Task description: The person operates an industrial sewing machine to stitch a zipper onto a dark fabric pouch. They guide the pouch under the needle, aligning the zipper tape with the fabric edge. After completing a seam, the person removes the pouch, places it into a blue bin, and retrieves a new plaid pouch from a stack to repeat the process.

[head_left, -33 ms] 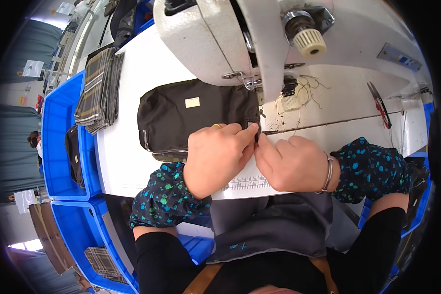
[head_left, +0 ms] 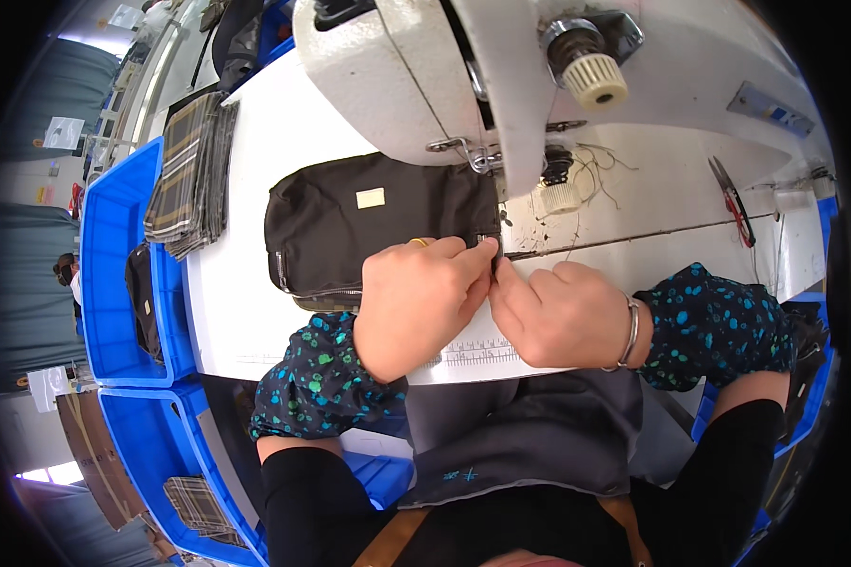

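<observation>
Hands: two. Left hand (head_left: pixel 411 307), fingers drawn together, thumb and forefinger pinching the lower right edge of the dark brown fabric bag (head_left: pixel 336 227). Right hand (head_left: pixel 563 317), fingers curled and closed at that same edge, just beside the left fingertips; the depth of its grip is hidden.

Bag: one, lying flat on the white tabletop (head_left: pixel 227 302), left of and partly beneath the head of the sewing machine (head_left: pixel 378 85). It carries one pale label (head_left: pixel 371 197).

Other counts: one machine; one pair of red-handled snips (head_left: pixel 733 203); one stack of plaid pieces (head_left: pixel 189 180), number of layers not countable. Two blue bins stand along the left side: the upper bin (head_left: pixel 99 283) holds a dark labelled piece, the lower bin (head_left: pixel 128 454) plaid cloth.

Edges and room: the machine head overhangs the bag's upper right part, limiting room there. A strip of tabletop separates bag from plaid stack. On the right, loose threads (head_left: pixel 596 175) lie between the needle area and the snips, which are well apart from both hands. The tabletop's front edge, marked with a ruler scale (head_left: pixel 477 353), runs close below the hands.
</observation>
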The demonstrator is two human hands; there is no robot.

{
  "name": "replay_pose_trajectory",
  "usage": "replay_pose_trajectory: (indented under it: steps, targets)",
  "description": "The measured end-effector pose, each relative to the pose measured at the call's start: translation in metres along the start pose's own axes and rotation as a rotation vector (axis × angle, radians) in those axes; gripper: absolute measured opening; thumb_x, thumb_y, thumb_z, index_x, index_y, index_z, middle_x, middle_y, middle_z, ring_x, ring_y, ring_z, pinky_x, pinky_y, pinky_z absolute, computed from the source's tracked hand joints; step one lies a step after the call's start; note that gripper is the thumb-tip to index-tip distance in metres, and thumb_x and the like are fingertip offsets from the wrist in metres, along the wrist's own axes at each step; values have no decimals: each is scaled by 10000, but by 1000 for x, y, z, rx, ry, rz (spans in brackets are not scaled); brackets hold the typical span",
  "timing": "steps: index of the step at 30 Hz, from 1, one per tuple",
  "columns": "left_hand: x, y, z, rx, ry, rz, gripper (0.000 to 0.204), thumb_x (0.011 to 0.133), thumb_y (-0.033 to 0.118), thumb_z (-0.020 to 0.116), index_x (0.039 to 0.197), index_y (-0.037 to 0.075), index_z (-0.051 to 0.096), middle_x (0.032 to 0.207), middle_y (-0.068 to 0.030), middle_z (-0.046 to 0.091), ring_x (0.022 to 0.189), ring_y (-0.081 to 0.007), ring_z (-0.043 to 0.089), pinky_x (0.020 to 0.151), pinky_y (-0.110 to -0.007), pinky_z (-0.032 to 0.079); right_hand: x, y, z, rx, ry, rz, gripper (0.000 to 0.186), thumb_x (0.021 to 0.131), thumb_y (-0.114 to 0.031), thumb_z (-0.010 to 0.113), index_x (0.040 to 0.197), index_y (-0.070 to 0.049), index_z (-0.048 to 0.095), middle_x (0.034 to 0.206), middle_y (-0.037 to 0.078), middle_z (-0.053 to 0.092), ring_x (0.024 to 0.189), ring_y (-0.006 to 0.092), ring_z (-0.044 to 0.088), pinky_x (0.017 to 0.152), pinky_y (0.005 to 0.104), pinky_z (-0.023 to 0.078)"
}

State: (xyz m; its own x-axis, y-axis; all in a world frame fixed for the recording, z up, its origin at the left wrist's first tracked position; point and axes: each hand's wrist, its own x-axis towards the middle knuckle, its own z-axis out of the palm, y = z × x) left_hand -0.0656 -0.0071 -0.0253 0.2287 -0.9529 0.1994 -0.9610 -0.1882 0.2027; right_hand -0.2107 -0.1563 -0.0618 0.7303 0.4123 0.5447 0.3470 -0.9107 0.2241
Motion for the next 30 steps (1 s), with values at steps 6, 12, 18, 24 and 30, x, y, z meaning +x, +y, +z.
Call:
replay_pose_trajectory:
  steps: [6,12,18,24,30]
  targets:
    - [2,-2,0,-82,-7,-30,188,881,171,754,1054,132,814,750,-31,696,689,-247,703,571,-366,532,-3,0,14,66,-17,-29,198,721,-146,678,781,37,718,876,284,732,535,159,618,455,277,433]
    - [4,0,2,-93,-13,-42,198,886,182,751,1065,124,812,758,-44,697,700,-263,703,591,-373,538,-2,-2,10,69,-35,3,208,719,-141,680,797,47,723,897,313,734,527,160,625,443,281,435]
    - [18,-14,16,-94,73,-58,206,892,187,749,1075,116,812,771,-62,697,699,-279,699,602,-386,537,0,4,21,19,-48,79,275,732,-128,686,904,79,741,960,335,742,502,153,630,435,293,462]
    - [36,-22,21,-117,88,-101,190,913,201,701,1051,111,796,807,-82,725,736,-316,718,618,-427,560,3,14,26,24,-73,130,288,762,-116,683,952,92,742,1012,343,745,524,165,656,443,304,487]
    - [30,-20,16,-8,121,-67,232,874,193,754,1086,123,816,805,-78,694,700,-307,690,615,-411,537,3,17,27,58,-44,155,288,777,-123,678,968,84,741,1041,338,745,553,174,676,454,307,496]
